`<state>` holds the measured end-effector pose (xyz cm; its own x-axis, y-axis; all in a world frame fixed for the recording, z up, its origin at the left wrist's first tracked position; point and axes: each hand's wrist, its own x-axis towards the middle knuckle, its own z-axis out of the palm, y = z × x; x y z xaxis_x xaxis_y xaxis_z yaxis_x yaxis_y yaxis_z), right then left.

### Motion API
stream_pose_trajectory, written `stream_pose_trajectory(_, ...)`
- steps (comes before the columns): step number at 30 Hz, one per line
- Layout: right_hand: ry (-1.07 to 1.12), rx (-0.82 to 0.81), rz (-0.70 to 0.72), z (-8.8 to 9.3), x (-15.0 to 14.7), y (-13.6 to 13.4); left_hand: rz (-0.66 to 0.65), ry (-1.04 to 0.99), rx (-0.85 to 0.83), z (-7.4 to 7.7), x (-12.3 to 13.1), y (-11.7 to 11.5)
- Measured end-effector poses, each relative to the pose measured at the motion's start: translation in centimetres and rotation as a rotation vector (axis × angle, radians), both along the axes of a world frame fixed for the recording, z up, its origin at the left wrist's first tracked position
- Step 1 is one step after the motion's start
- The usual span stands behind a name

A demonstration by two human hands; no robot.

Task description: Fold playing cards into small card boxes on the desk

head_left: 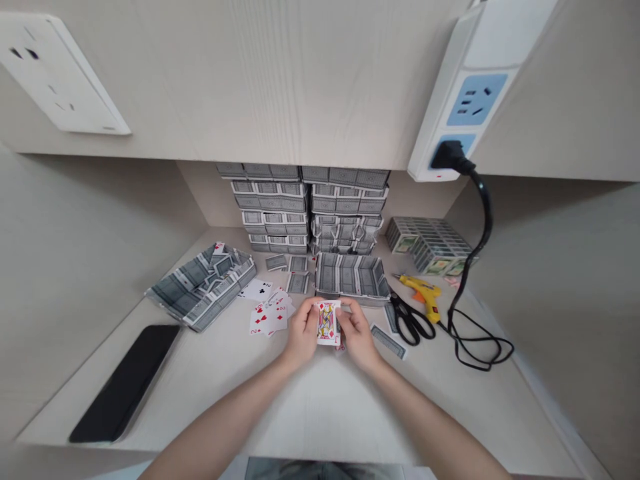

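Between my two hands, low over the desk, is a jack of diamonds playing card (328,323), face up. My left hand (302,331) pinches its left edge, and my right hand (357,333) grips its right edge. Whether more cards lie beneath it I cannot tell. Left of my hands, loose face-up cards (273,313) with several twos overlap on the desk. Just beyond my hands stands an open box made of playing cards (353,275). Under and beside my right hand lie a few more cards, one a face-down card (389,341).
Black-handled scissors (411,320) and a yellow glue gun (423,293) lie at right, with a black cable (483,207) running up to a power strip (475,93). A card tray (205,283) holding cards and a black flat case (125,383) are left. Stacked card boxes (275,200) stand behind.
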<state>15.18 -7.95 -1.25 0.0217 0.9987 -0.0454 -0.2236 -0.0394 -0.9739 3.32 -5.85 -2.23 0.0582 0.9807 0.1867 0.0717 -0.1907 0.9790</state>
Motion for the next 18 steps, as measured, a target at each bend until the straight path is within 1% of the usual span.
stream_pose_trajectory(10,0.052,-0.006,0.024,0.40,0.08,0.05,-0.018,0.028,0.008,0.33,-0.12,-0.13)
stream_pose_trajectory(18,0.111,0.005,0.062,0.14,0.16,0.24,-0.032,-0.015,0.002,0.19,-0.18,0.04)
